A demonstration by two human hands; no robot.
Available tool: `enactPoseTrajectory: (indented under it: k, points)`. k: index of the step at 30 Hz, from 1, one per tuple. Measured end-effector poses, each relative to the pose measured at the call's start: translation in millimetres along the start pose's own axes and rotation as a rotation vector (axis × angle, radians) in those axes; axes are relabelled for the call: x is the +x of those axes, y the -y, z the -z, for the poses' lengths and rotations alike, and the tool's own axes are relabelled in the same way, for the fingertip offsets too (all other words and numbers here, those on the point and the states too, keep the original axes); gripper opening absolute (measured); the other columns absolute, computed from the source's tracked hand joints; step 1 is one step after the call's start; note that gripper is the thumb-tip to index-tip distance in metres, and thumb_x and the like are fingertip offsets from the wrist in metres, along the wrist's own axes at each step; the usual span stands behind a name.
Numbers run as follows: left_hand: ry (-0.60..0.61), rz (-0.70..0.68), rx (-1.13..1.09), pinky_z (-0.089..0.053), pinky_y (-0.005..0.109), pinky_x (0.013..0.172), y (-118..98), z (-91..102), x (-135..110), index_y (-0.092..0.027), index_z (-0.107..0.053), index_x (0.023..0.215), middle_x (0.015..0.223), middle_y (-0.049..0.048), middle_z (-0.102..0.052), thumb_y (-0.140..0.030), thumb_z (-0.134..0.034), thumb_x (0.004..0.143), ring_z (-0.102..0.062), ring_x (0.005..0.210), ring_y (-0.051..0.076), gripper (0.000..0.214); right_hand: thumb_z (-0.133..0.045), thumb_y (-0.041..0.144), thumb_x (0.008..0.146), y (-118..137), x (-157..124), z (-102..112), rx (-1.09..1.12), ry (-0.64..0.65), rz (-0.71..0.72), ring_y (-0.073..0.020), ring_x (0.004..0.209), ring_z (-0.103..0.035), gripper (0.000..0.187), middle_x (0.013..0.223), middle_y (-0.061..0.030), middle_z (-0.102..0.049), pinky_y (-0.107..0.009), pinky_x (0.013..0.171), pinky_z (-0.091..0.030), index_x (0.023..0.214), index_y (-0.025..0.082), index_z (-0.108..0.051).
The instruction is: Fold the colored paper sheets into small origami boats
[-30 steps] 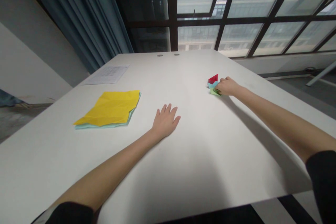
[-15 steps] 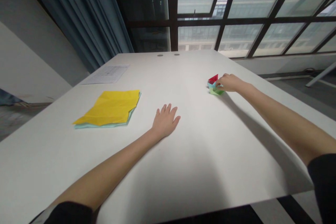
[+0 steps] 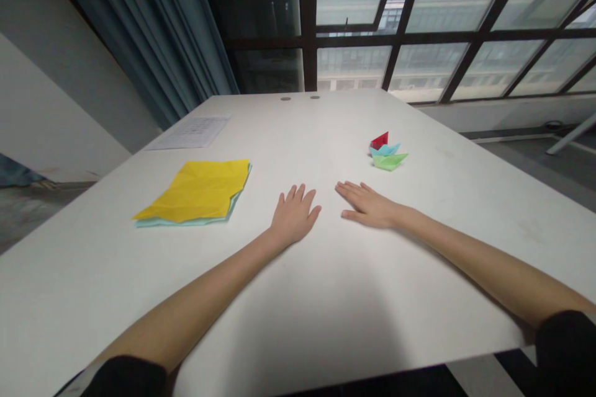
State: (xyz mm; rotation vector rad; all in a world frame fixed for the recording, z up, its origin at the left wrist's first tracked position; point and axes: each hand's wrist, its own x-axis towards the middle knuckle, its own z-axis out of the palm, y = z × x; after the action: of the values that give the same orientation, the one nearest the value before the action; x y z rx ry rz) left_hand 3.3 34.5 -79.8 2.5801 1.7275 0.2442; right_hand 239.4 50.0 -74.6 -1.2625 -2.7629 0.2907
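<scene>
My left hand (image 3: pixel 294 214) lies flat on the white table (image 3: pixel 321 298), fingers spread, holding nothing. Across from it my right hand (image 3: pixel 365 203) also rests palm down with its fingers stretched out and the thumb apart. Beyond my right hand, three small folded paper boats sit close together: a red one (image 3: pixel 380 141) at the back, a light blue one (image 3: pixel 385 150) in the middle and a green one (image 3: pixel 390 162) nearest me. To the left of my left hand is a stack of paper, a yellow sheet (image 3: pixel 200 189) on top of pale blue-green sheets (image 3: pixel 186 223).
A printed sheet (image 3: pixel 190 131) lies at the far left of the table. Two round grey discs (image 3: pixel 300 98) are set near the far edge. Behind stand a blue curtain (image 3: pixel 153 31) and dark-framed windows (image 3: pixel 354 65).
My right hand has let go of the green paper boat and come back toward me and left, flattening on the table. The left hand has stayed in place.
</scene>
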Motion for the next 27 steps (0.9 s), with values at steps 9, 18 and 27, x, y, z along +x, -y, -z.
enactPoseTrajectory:
  k: [9, 18, 27]
  points:
    - [-0.001, -0.005, 0.011, -0.027, 0.055, 0.102, -1, 2.1, -2, -0.019, -0.04, 0.133, 0.144, 0.0157, -0.034, -0.042, -0.032, 0.091, -0.029, 0.133, 0.034, 0.048, -0.029, 0.063, 0.087, 6, -2, -4, -0.012, -0.032, -0.017, -0.0291, 0.137, -0.019, 0.074, 0.149, -0.012, -0.021, -0.055, 0.109, -0.016, 0.145, 0.019, -0.02]
    - [0.012, -0.008, 0.003, -0.026, 0.055, 0.103, -1, 6.8, -7, -0.019, -0.039, 0.134, 0.145, 0.0157, -0.033, -0.042, -0.032, 0.092, -0.028, 0.133, 0.034, 0.049, -0.027, 0.065, 0.086, 13, -3, -1, -0.008, -0.021, -0.047, -0.0274, 0.138, -0.019, 0.077, 0.149, -0.0134, -0.02, -0.053, 0.11, -0.016, 0.145, 0.016, -0.022]
    - [0.03, -0.006, 0.064, -0.028, 0.053, 0.103, -1, 6.7, -8, -0.019, -0.037, 0.136, 0.146, 0.0149, -0.032, -0.043, -0.028, 0.092, -0.028, 0.134, 0.033, 0.051, -0.026, 0.067, 0.085, 12, -2, -1, -0.013, -0.024, -0.046, -0.0278, 0.137, -0.02, 0.077, 0.149, -0.012, -0.022, -0.053, 0.11, -0.016, 0.145, 0.017, -0.023]
